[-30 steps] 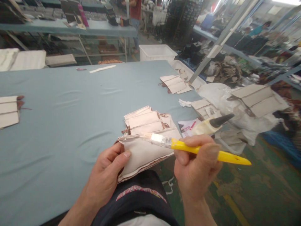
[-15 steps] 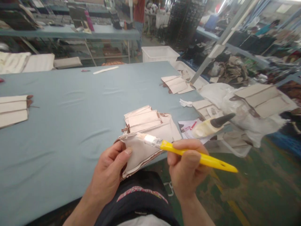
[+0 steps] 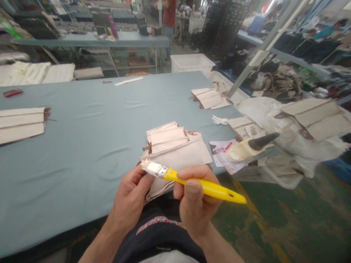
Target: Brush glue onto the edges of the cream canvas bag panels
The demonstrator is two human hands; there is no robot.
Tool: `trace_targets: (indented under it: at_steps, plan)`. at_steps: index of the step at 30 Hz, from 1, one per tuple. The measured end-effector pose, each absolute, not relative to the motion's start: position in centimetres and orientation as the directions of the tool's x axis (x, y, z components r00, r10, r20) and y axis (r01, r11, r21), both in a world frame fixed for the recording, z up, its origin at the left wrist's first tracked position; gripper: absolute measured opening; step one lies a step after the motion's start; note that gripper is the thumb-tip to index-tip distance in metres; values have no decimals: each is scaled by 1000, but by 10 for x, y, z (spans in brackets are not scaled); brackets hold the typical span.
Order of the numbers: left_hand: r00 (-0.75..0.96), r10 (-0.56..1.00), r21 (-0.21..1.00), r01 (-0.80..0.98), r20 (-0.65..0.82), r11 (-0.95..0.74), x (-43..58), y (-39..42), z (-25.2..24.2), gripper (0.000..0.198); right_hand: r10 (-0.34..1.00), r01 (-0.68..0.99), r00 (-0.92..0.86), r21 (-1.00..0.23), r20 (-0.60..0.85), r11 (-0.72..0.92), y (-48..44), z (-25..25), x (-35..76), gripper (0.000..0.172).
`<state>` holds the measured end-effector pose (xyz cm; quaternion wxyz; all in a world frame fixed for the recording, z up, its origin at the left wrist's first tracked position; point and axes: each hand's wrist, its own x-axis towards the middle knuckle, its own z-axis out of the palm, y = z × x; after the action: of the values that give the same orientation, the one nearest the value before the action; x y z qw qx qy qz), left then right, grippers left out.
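Head view: brush partly hides cream piece; bottle and papers nearby.

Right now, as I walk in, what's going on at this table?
A person is working with bare hands. The left hand holds a pale piece at the table's near edge. The right hand holds a yellow-handled brush, its whitish bristles at the piece's far left corner; whether they touch is unclear. More pale pieces lie just beyond, and a black-tipped bottle lies to the right.
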<state>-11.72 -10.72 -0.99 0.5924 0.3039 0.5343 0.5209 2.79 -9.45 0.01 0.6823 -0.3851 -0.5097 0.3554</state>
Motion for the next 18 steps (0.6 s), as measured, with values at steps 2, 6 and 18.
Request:
trace_targets:
  at_steps: [2,6,18]
  plan:
    - [-103,935,901,-318,-340,293,-120,-108,-11,38,850,-81,266,-869,454,489,-87,2,34,35]
    - [-39,938,895,-315,-344,315,-127,-105,-6,40,708,159,270,-755,653,636,-57,5,45,25]
    - [139,979,988,63,-152,144,-210,-92,-13,40,798,320,214,-812,564,488,2,-5,-1,41]
